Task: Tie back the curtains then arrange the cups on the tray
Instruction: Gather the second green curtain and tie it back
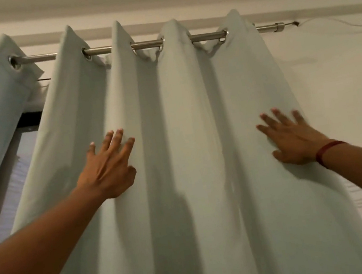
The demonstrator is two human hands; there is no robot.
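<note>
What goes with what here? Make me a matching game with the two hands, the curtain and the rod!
Things:
1. left hand
2. right hand
3. rod
4. curtain

Clues:
A. shiny metal, goes through the rings
B. has a red band on its wrist
C. pale green, hangs in folds
D. bare wrist, fingers spread on the cloth

Pairs: 1-D, 2-B, 3-A, 4-C

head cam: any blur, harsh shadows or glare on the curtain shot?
Head view: dim, warm light; right hand slightly motion-blurred, left hand sharper; soft dark shadows on the curtain beside the left hand and lower between the hands; curtain rod shows faint sheen, no blown glare.
</note>
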